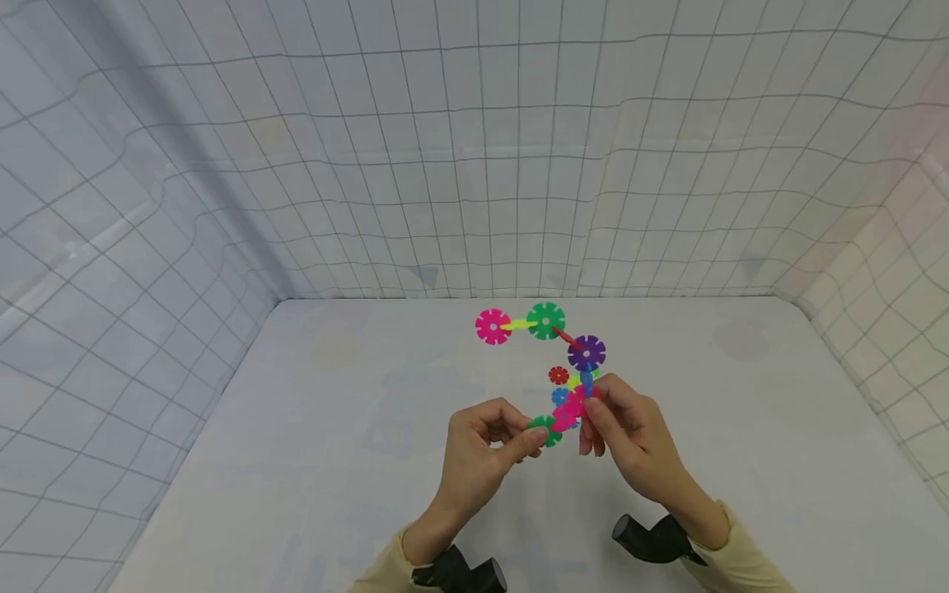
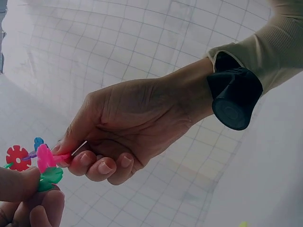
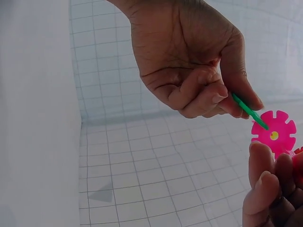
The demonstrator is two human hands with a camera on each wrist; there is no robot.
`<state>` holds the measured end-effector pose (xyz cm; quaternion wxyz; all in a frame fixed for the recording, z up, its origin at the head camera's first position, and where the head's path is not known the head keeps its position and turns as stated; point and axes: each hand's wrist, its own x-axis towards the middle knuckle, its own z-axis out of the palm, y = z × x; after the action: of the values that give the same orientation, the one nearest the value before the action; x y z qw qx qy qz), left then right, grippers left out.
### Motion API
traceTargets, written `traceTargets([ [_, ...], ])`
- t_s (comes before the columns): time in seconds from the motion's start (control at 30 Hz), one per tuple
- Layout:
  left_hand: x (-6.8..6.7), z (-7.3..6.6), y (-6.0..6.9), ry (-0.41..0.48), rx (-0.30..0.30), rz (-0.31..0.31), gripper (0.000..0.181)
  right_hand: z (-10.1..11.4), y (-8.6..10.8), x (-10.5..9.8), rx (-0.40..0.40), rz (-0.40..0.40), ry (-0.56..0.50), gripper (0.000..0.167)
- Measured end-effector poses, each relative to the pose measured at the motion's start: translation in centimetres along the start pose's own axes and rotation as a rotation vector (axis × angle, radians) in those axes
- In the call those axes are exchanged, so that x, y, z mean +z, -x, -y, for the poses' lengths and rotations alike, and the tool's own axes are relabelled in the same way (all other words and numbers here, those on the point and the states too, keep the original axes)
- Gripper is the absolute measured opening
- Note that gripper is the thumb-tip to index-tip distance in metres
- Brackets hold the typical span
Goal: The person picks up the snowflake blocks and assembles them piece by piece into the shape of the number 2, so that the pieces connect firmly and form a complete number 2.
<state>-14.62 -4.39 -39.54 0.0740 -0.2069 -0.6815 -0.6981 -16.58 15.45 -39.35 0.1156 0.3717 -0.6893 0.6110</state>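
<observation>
My left hand [image 1: 482, 449] pinches a green notched snowflake disc [image 1: 542, 425] between thumb and fingers. In the right wrist view that green disc [image 3: 248, 111] sits edge-on against a pink disc [image 3: 284, 130]. My right hand [image 1: 645, 436] grips the linked discs near a blue disc [image 1: 587, 380] and pink ones. From there an arc runs up through a purple disc [image 1: 577, 356], a red one [image 1: 567, 337], a green one [image 1: 536, 321] and a yellow one to a pink disc [image 1: 483, 328]. Fingers hide some joints.
Smaller red [image 1: 552, 376] and blue [image 1: 558, 397] discs show beside the arc; whether they belong to it I cannot tell. Beneath lies a white table [image 1: 334, 461], enclosed by white grid-patterned sheeting [image 1: 519, 181] at back and sides. Black devices [image 1: 652, 539] are strapped to both wrists.
</observation>
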Motion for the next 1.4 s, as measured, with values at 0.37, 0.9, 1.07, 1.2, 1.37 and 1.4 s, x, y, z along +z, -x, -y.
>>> traceTargets([
  [0.37,-0.6,0.9,-0.8,-0.015,-0.131,0.117,0.010,-1.3,-0.1,-0.6,0.079,-0.028,0.114,0.020],
  [0.9,-1.1,2.1,-1.4,-0.032,-0.135,-0.039,0.011,-2.8,-0.2,0.2,0.274,0.137,-0.112,0.013],
  [1.07,-0.9,1.9,-1.4,-0.010,-0.119,-0.059,0.010,-2.6,0.1,1.3,0.306,0.145,-0.097,0.007],
  [1.2,-0.7,2.4,-1.3,0.001,-0.120,-0.056,0.013,-2.7,0.2,1.6,0.292,0.110,-0.085,0.007],
  [1.37,-0.5,2.5,-1.2,-0.011,-0.112,-0.049,0.012,-2.9,0.2,1.4,0.205,0.074,-0.110,0.014],
  [1.4,-0.4,2.5,-1.2,-0.010,-0.106,-0.049,0.011,-2.9,0.1,1.3,0.191,0.063,-0.110,0.015],
])
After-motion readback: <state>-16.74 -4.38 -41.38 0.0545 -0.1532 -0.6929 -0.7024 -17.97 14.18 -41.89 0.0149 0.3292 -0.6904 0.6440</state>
